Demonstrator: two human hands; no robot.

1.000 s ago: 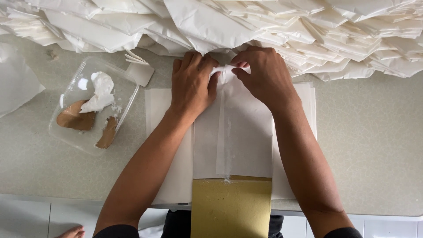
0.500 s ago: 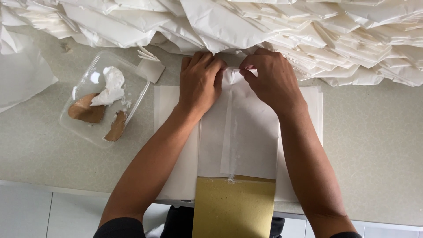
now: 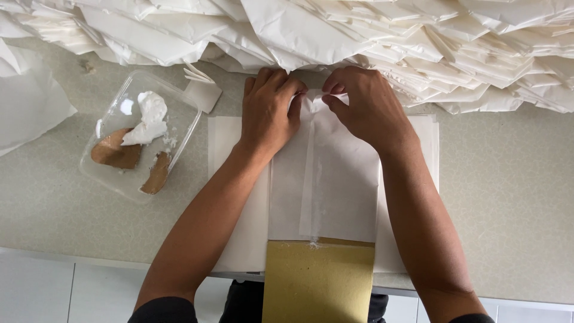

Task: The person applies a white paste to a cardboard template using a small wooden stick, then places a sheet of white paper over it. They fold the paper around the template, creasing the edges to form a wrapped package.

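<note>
We pinch the folded white paper bag's (image 3: 326,179) top edge, left hand (image 3: 269,113) and right hand (image 3: 366,107) both clamped on it, close together. One gold board (image 3: 318,281) sticks out below. One plastic tray (image 3: 140,137) left; paper pile (image 3: 359,42) crowds the far edge, open counter (image 3: 508,197) right.

Little differs between the earlier pictures and now. The left hand (image 3: 270,113) and right hand (image 3: 365,107) sit a touch closer together at the far end of the folded white paper (image 3: 326,179), fingertips drawn in tighter on its top edge. A small flap of that edge now stands up between the thumbs. The view shifts slightly, so the clear plastic tray (image 3: 140,134) lies a little further from the left border and nearer the bottom.
</note>
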